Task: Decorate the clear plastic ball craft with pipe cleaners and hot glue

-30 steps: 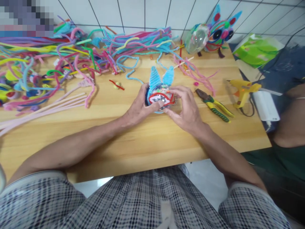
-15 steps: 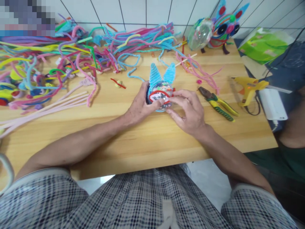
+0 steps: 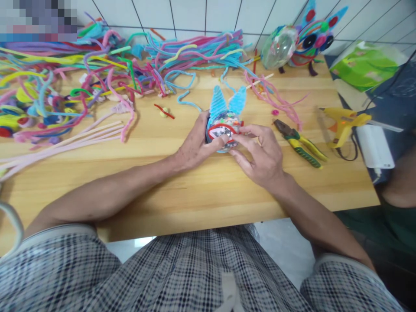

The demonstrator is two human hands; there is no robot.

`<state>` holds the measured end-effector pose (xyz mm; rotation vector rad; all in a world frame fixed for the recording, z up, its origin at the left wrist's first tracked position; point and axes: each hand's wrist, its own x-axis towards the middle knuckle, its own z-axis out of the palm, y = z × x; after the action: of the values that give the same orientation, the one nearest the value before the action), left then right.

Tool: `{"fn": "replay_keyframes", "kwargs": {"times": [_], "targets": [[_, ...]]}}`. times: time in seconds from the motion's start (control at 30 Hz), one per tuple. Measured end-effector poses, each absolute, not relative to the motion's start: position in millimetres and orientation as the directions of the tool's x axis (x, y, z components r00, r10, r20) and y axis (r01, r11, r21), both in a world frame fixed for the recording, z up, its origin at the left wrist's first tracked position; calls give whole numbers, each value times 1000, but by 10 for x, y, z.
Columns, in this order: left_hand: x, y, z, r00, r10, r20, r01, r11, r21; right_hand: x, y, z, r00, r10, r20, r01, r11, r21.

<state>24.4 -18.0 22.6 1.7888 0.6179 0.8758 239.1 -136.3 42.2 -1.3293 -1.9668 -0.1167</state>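
Observation:
Near the middle of the wooden table is a small round craft figure (image 3: 232, 118) with two blue pipe-cleaner ears and a red-edged oval on its front. My left hand (image 3: 198, 143) grips it from the left, the thumb pressed on the oval. On the other side my right hand (image 3: 261, 151) has its fingertips against the figure's right part; whether they pinch anything small is hidden. Pliers (image 3: 299, 143) with green and yellow handles lie right of my right hand. A yellow glue gun (image 3: 344, 123) rests farther right.
Bundled pipe cleaners (image 3: 198, 52) lie along the tiled wall, with a tangled pile (image 3: 65, 95) at left. A finished-looking figure (image 3: 313, 41) stands at back right, near a green package (image 3: 365, 65). A person's arm (image 3: 403, 177) shows at the right edge.
The view has shifted slightly, so most table items appear a little farther right. Both hands keep nearly the same hold on the figure.

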Motion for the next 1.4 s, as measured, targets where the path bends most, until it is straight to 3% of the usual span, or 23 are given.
{"fn": "replay_keyframes", "kwargs": {"times": [0.23,0.47,1.27,1.4], "targets": [[283,-189,253,596,762,254,13,-325,946,2318,-1368,468,-171,712,681,837,469,-280],[295,-155,225,592,756,280,10,-354,935,2353,-1338,515,-126,760,638,800,458,-388],[292,-186,217,591,747,305,-4,-375,927,2319,-1428,489,-153,792,592,834,424,-352],[287,-179,222,601,746,288,0,-360,933,2346,-1409,477,-142,794,591,802,442,-401]]}}
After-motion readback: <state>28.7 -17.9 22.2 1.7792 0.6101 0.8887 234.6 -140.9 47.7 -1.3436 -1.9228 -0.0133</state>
